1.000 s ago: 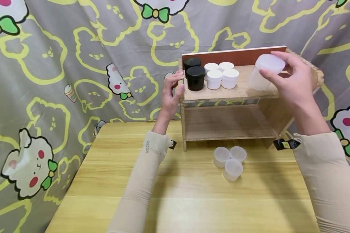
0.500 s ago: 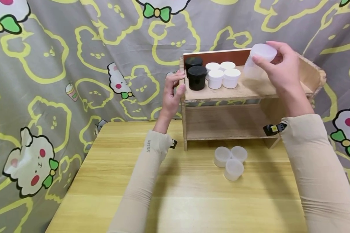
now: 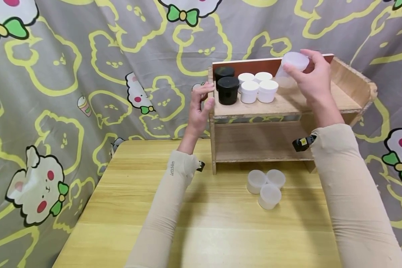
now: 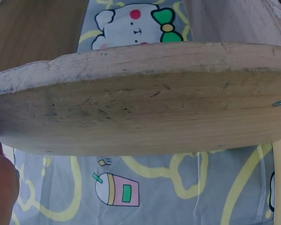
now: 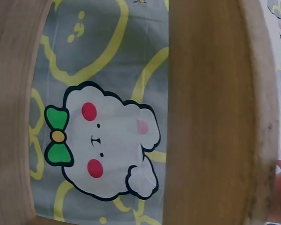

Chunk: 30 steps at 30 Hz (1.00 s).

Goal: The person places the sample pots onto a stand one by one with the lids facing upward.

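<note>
My right hand (image 3: 315,80) grips a translucent plastic jar (image 3: 294,61) by its upper part, thumb in front and fingers behind. The jar is tilted slightly, low over the top board, just right of several small white jars (image 3: 267,91). Two black jars (image 3: 228,91) stand at the left end of that board. With fingers at its upper edge and thumb in front, my left hand (image 3: 198,111) holds the left side panel of the wooden shelf (image 3: 254,109). In the left wrist view, part of that hand (image 4: 2,187) shows beside the panel. The right wrist view mostly shows shelf boards (image 5: 210,112).
Three translucent tubs (image 3: 270,196) sit grouped on the wooden table (image 3: 130,208) before the shelf. A raised side panel (image 3: 355,80) bounds the top board at right, and a reddish-brown strip (image 3: 251,67) runs along its back. A patterned curtain (image 3: 114,44) hangs behind.
My right hand has carried the translucent jar leftward along the top board, closer to the white jars. My left hand has stayed on the shelf's side panel.
</note>
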Motion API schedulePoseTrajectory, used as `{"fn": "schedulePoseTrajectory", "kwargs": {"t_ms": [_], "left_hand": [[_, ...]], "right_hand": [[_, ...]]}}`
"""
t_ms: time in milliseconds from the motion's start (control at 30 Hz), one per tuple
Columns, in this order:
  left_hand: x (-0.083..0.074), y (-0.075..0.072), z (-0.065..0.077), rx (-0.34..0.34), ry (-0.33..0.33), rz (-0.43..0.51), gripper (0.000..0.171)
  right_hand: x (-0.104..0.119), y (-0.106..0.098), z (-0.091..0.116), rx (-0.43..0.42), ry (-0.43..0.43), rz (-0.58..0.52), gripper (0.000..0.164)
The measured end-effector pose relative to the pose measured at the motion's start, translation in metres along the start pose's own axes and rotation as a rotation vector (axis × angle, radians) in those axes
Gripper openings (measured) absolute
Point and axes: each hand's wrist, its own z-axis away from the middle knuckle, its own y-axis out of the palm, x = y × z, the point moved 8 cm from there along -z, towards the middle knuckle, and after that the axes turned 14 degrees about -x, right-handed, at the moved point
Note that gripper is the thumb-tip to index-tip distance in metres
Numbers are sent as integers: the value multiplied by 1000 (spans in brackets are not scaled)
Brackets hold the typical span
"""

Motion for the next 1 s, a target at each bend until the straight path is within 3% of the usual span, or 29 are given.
{"fn": "schedulePoseTrajectory", "kwargs": {"t_ms": [233, 1000], "left_hand": [[1, 2, 2, 6, -7, -1, 30], [1, 0, 0, -5, -5, -1, 31]], "right_hand": [[-13, 3, -2, -5, 5, 66, 73], [-17, 18, 0, 47, -13, 62, 76]]}}
